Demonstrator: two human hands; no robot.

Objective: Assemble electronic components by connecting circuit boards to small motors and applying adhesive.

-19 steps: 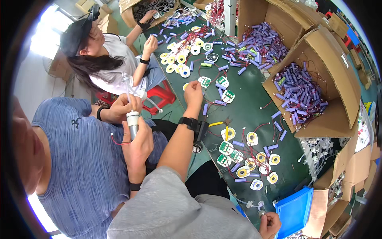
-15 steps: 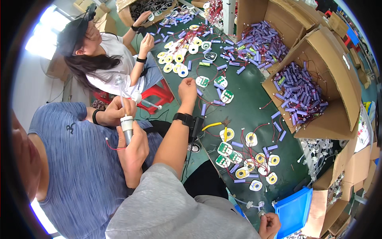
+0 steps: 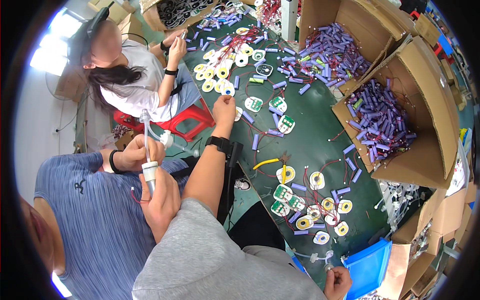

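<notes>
While your two hands are spread well apart, watch both ends of the work.

Head view, the only one. Your right hand (image 3: 338, 281), near side: thumb and fingers pinched on a small cylinder (image 3: 328, 268), just left of the blue bin (image 3: 369, 267). A clear connector (image 3: 328, 256) stands on its far side, with clear tubing (image 3: 301, 254) trailing left. The hold looks light and fingertip-only; a tug on that tubing could twist the cylinder loose or pull the joint apart. Bumping the bin might do likewise.

Your left hand (image 3: 224, 111), far left, is over the edge of the green table (image 3: 312, 127), fingers curled. Cannot tell whether they hold anything. Just beyond the fingertips: a blue-centred disc (image 3: 228, 86); contact unclear. A careless sweep could push it into the pile.

Between your hands: yellow-handled pliers (image 3: 268, 163), green circuit boards (image 3: 283, 192), purple cylindrical cells (image 3: 255, 142) and tangled red leads (image 3: 316, 196). Drag your left forearm back low and a lead could snag, straining its joint. Metal plier jaws against bare contacts might short a cell, though exposed ends are too small to make out.

To your left, a co-worker's hands (image 3: 162, 202) grip a white-and-grey cylinder (image 3: 150, 174) beside your forearm; an elbow knock could jolt you both.
</notes>
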